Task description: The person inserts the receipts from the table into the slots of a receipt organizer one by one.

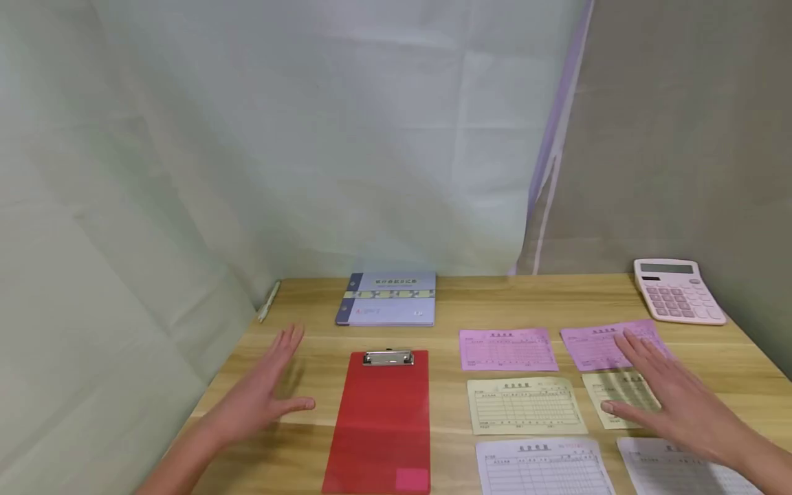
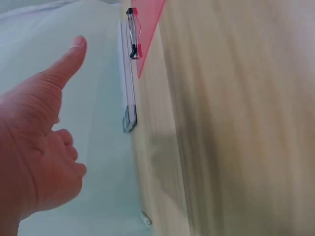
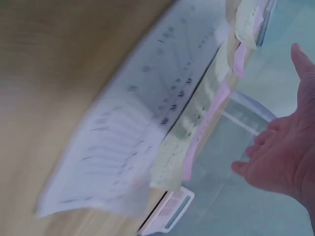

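Above the table's left part, my left hand [image 1: 262, 395] is held with fingers straight and thumb apart, left of a red clipboard [image 1: 386, 419], holding nothing. My right hand [image 1: 687, 405] hovers with spread, straight fingers over the right column of slips, partly hiding a pink slip [image 1: 590, 346], a yellow slip [image 1: 609, 399] and a white slip [image 1: 668, 471]. Another column, also pink [image 1: 507, 350], yellow [image 1: 526, 407] and white [image 1: 544, 471], lies between clipboard and right hand. Both the left hand [image 2: 44, 142] and the right hand [image 3: 285, 152] show empty in the wrist views.
A banded blue-white book [image 1: 390, 309] lies at the table's back edge behind the clipboard. A pen [image 1: 269, 301] is at the back left corner, a pink calculator [image 1: 677, 292] at the back right. Pale curtains [image 1: 371, 137] hang behind the wooden table [image 1: 297, 454].
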`<action>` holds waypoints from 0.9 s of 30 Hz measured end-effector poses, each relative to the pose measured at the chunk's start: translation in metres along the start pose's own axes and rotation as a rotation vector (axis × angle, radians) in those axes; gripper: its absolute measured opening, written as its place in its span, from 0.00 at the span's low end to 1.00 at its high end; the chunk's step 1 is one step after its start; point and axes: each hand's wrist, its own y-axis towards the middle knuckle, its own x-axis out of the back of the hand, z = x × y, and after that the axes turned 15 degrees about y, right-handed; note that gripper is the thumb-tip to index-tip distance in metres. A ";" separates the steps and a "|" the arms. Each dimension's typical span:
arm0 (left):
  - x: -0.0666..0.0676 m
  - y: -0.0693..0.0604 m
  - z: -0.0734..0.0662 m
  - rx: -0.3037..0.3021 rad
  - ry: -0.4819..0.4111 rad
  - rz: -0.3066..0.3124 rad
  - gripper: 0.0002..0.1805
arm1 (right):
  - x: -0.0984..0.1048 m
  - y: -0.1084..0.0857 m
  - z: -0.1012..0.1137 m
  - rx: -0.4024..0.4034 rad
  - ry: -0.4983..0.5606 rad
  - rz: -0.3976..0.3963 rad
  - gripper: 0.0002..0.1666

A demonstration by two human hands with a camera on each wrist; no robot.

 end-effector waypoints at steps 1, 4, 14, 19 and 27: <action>0.000 0.006 0.001 -0.001 -0.047 -0.001 0.68 | 0.001 0.007 0.002 -0.001 0.047 0.006 0.66; -0.002 0.023 0.001 0.005 -0.144 -0.010 0.69 | 0.002 0.031 0.009 -0.032 0.165 0.035 0.66; -0.027 0.079 -0.025 -0.009 -0.291 -0.058 0.59 | -0.026 0.100 0.015 -0.022 0.283 0.032 0.48; -0.042 0.096 -0.039 -0.095 -0.348 -0.042 0.46 | -0.039 0.117 0.012 -0.014 0.248 -0.018 0.34; -0.063 0.103 -0.053 -0.121 -0.325 0.031 0.32 | -0.054 0.130 0.010 -0.091 0.204 -0.036 0.22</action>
